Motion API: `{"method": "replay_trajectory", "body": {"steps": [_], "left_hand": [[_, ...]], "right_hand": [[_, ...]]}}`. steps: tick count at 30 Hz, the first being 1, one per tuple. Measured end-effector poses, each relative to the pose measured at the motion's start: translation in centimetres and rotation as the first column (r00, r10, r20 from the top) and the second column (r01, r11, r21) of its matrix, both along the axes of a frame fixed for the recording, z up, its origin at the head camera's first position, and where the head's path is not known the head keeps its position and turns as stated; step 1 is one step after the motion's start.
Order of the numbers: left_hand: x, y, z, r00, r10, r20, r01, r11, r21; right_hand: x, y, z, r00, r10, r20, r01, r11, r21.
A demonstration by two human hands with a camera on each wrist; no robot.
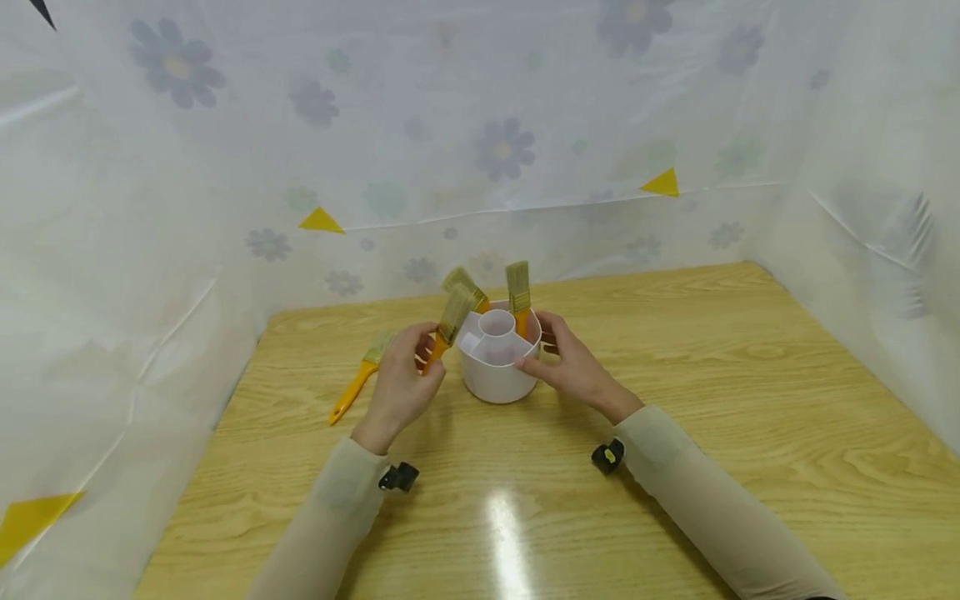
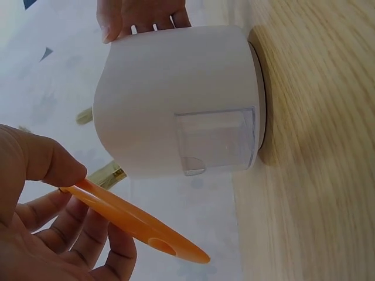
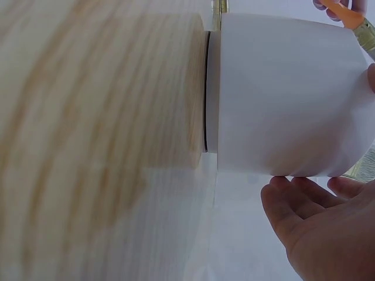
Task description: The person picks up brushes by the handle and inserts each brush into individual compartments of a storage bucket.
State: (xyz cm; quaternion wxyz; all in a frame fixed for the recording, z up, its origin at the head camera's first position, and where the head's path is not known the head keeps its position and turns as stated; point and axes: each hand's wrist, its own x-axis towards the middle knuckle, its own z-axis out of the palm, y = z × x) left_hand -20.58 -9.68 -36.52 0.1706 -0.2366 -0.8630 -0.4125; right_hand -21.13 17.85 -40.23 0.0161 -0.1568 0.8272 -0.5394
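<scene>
Left fingers (image 2: 91, 237) pinch brush (image 1: 453, 317); two others (image 1: 518, 287) occupy caddy (image 1: 498, 383); fourth (image 1: 354, 392) on table (image 1: 750, 375).

Two brushes (image 1: 518, 283) sit in the holder (image 1: 498, 382) on the table (image 1: 750, 375), another brush (image 1: 351, 393) lying left of the holder.

Bright glare streak on table (image 1: 555, 508); soft shadows.

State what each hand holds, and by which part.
The left grip has the flat-bristled paintbrush by its orange handle, nearer the bristles; the right grip has the round white compartmented holder by its outer wall.
</scene>
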Motion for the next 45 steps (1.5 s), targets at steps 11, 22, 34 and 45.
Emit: {"method": "replay_trajectory", "body": {"steps": [11,22,34,45], "left_hand": [[-0.1,0.5,1.1,1.000,-0.019,0.001,0.019,1.000,0.008],[-0.1,1.1,1.7,1.000,-0.012,0.000,0.012,1.000,0.028],[-0.2,1.3,2.1,0.999,-0.028,-0.029,0.029,0.999,0.044],[-0.4,2.0,2.7,0.997,-0.051,-0.057,0.055,0.996,0.066]], "right_hand": [[0.1,0.0,0.0,1.000,0.000,-0.004,0.000,1.000,0.001],[0.0,0.0,0.1,1.000,0.004,-0.013,-0.004,1.000,-0.003],[0.0,0.0,0.2,1.000,0.026,-0.015,-0.027,1.000,-0.011],[0.0,0.1,0.1,1.000,0.010,-0.015,-0.011,1.000,-0.019]]}}
